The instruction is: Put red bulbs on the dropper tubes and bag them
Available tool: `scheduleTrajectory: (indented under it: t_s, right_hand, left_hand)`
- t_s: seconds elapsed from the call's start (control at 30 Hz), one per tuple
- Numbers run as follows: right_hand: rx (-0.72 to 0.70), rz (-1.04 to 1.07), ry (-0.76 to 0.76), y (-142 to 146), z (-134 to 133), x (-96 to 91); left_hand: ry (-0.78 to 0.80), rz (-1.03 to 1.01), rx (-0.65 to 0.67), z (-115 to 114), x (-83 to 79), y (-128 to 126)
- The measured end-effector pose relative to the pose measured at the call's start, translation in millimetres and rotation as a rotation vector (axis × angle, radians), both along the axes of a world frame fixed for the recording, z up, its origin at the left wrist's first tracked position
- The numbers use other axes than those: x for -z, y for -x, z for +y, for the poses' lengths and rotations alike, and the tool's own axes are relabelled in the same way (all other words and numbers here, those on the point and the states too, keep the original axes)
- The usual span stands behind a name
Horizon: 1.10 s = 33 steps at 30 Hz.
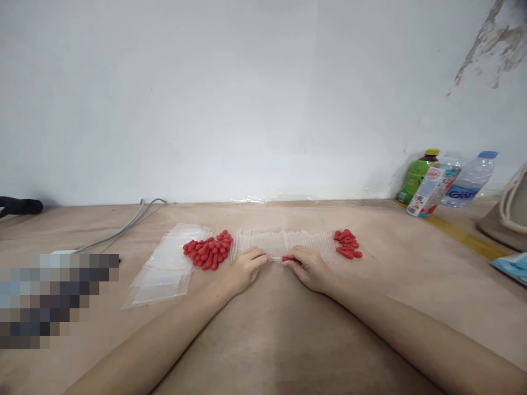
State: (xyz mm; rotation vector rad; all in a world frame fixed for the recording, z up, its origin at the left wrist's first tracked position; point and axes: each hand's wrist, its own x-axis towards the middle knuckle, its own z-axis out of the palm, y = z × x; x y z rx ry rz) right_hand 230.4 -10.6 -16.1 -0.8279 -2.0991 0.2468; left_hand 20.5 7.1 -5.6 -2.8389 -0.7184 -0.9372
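Note:
A row of several clear glass tubes [284,241] lies on the brown table [263,329] in front of me. My left hand [244,269] pinches one end of a clear tube [275,258] held just before the row. At the tube's other end, my right hand [309,267] pinches a small red rubber cap [287,259]. A pile of red rubber caps [208,251] lies left of the row. A smaller group of red caps [347,243] lies at its right end.
Clear plastic zip bags [167,269] are stacked left of the red pile. A grey cable [123,227] runs along the back left. Three bottles [440,184] stand at the back right by the wall, with a bag [510,219] and a blue packet [513,266] beyond them.

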Motion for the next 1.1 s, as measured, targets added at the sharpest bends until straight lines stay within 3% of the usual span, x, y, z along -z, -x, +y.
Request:
scheduleTrajectory:
  t_s: [0.37,0.63,0.8,1.1]
  right_hand:
    - [0.033,-0.108,-0.103,-0.2,-0.2,2.2]
    - [0.054,-0.042,-0.031,-2.4,1.5,-3.0]
    - [0.076,-0.025,0.042,-8.7,2.5,-4.7]
    - [0.051,-0.162,-0.107,-8.1,2.4,-2.7]
  left_hand:
    - [-0.17,0.158,-0.045,-3.1,0.8,-0.6]
    - [-0.073,-0.012,-0.078,-1.2,-0.7,-1.6]
    - [-0.022,0.019,-0.121,2.5,-0.2,1.6]
    - [-0.113,0.011,-0.079,-2.1,-0.2,1.7]
